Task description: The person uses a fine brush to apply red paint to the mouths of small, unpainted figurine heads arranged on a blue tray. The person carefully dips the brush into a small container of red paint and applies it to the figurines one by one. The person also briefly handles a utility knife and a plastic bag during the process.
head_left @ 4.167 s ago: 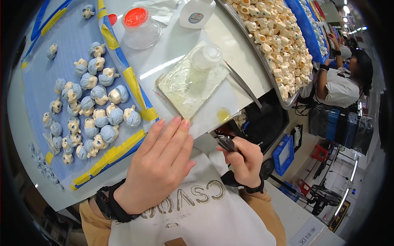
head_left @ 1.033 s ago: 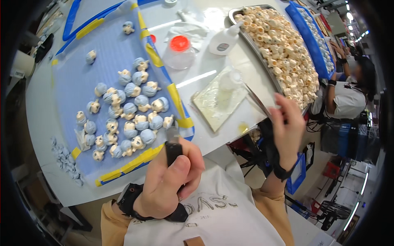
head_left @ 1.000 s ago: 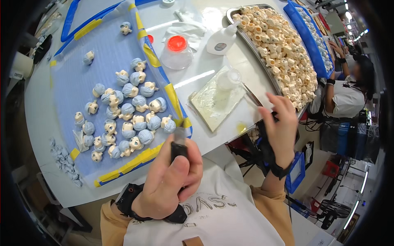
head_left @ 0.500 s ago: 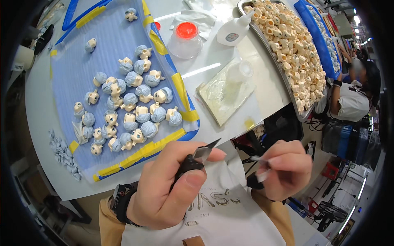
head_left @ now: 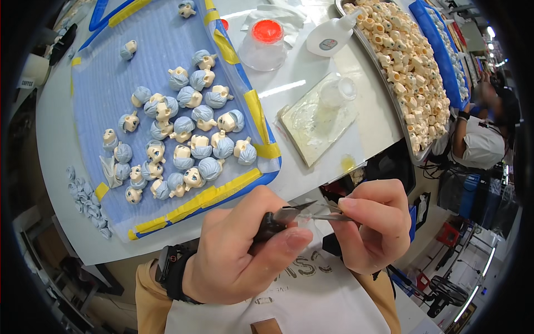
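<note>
My left hand (head_left: 239, 253) is wrapped round the black handle of a craft knife (head_left: 272, 224). Its pointed grey blade sticks out to the right past my index finger. Just beside it, my right hand (head_left: 381, 222) pinches a thin grey strip (head_left: 332, 216) between thumb and fingertips. The strip's far end comes close to the knife blade, and I cannot tell whether they touch. Beyond my left hand lies a blue tray (head_left: 100, 161) edged with yellow tape. Several small doll heads with pale blue hair (head_left: 210, 168) rest on its lining.
A mat-like slab (head_left: 303, 131) carries a small clear cup (head_left: 338, 92). Behind stand a white squeeze bottle (head_left: 332, 38) and a red-topped clear container (head_left: 267, 32). A metal tray of beige head parts (head_left: 411, 72) is at right, loose blue pieces (head_left: 86, 200) at left. A co-worker (head_left: 481, 136) sits far right.
My right hand has moved left, bringing the strip up to the knife blade. The strip now shows lengthwise, where a crumpled whitish bit showed before. My left hand shifted slightly right.
</note>
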`<state>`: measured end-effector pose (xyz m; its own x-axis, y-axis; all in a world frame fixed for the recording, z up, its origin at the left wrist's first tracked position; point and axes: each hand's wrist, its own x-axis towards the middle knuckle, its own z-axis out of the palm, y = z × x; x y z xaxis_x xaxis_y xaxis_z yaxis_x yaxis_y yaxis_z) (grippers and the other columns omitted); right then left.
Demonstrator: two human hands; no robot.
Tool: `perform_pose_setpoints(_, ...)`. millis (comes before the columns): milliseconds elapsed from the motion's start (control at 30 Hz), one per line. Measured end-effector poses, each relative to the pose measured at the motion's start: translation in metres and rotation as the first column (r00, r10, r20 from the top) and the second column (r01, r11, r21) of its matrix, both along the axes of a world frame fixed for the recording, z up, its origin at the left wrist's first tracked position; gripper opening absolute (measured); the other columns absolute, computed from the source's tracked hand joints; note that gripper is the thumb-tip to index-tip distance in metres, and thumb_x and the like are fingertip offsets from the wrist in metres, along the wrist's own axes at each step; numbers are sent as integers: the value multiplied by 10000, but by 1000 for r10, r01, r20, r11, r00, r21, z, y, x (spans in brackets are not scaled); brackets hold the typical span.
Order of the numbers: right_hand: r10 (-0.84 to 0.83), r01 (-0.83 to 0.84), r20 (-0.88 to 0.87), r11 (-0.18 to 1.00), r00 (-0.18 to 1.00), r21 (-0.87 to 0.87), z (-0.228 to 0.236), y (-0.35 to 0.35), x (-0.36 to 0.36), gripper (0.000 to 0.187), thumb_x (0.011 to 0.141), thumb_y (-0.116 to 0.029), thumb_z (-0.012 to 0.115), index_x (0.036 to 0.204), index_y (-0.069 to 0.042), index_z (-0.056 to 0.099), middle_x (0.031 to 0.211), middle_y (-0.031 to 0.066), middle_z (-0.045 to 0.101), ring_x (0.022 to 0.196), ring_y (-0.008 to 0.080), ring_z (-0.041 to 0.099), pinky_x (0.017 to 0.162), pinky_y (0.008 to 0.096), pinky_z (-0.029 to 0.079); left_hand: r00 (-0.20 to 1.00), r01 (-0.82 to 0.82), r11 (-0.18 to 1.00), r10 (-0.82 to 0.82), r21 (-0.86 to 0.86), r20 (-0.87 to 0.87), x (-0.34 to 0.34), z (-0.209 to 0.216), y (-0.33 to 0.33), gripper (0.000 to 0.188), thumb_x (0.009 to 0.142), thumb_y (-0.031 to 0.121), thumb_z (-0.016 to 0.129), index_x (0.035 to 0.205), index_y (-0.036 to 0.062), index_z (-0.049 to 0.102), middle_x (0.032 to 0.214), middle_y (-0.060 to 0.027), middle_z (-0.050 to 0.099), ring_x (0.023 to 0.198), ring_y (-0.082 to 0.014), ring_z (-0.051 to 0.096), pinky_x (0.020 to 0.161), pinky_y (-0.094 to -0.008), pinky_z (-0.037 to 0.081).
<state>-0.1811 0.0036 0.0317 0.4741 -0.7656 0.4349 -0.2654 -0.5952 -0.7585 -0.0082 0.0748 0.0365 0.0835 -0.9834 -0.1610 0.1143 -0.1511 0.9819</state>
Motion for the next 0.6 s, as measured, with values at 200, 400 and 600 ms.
perform_pose_setpoints(200, 60, -60, 13, 998, 998, -5, -5, -3, -1, 472, 586, 175, 660, 1014, -23, 664, 801, 90, 602, 631, 149, 566, 522, 228, 444, 998, -17, 1000, 17, 3, 60, 1, -4, -1, 345, 890, 331, 655, 877, 32, 483, 668, 7, 476, 566, -44, 374, 516, -204, 290)
perform_pose_setpoints(400, 12, -24, 70, 985, 998, 172, -3, 5, -7, 406, 680, 94, 725, 1065, 2, 635, 875, 119, 618, 689, 142, 621, 526, 218, 460, 973, -187, 981, 179, -47, -148, -5, -14, -1, 303, 786, 186, 792, 903, 39, 555, 587, 88, 374, 510, 6, 290, 456, -181, 237)
perform_pose_setpoints(600, 61, -109, 168, 949, 984, 296, -11, 10, -3, 344, 780, 60, 662, 1117, 30, 606, 885, 127, 619, 660, 129, 593, 561, 204, 460, 993, -65, 995, 57, -75, -106, -3, -15, 1, 346, 883, 304, 637, 1037, 0, 575, 670, 26, 462, 545, -26, 380, 497, -196, 302)
